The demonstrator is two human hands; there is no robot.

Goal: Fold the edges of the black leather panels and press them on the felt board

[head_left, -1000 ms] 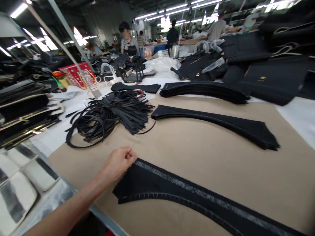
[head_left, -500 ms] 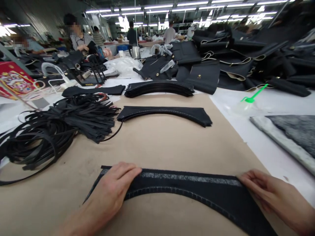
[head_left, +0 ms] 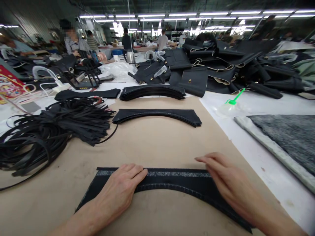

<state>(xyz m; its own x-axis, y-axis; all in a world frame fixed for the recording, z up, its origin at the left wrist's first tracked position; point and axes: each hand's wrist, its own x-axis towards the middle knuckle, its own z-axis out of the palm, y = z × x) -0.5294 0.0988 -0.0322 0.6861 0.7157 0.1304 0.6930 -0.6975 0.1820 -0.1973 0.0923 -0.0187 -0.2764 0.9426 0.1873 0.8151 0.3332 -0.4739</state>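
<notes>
A black curved fabric piece (head_left: 177, 179) lies on brown paper in front of me, with a grey speckled strip along its straight upper edge and light stitches along its arched lower edge. My left hand (head_left: 123, 186) rests flat on its left half, fingertips at the upper edge. Over the right end is my right hand (head_left: 227, 178), fingers stretched out past the upper edge and slightly blurred; whether it touches the piece I cannot tell. Beyond them lie a small stack of similar curved pieces (head_left: 157, 114) and a thicker stack (head_left: 152, 91).
Black straps (head_left: 81, 119) are heaped on the left. Black leather-like bag parts (head_left: 179, 60) pile up at the back. A green-nozzled bottle (head_left: 232, 102) and a grey speckled sheet (head_left: 283, 131) lie on the right. People stand farther off.
My right hand has left the piece's right corner and moved left, its fingers now extended over the upper edge. My left hand stays on the piece. The view has shifted slightly right.
</notes>
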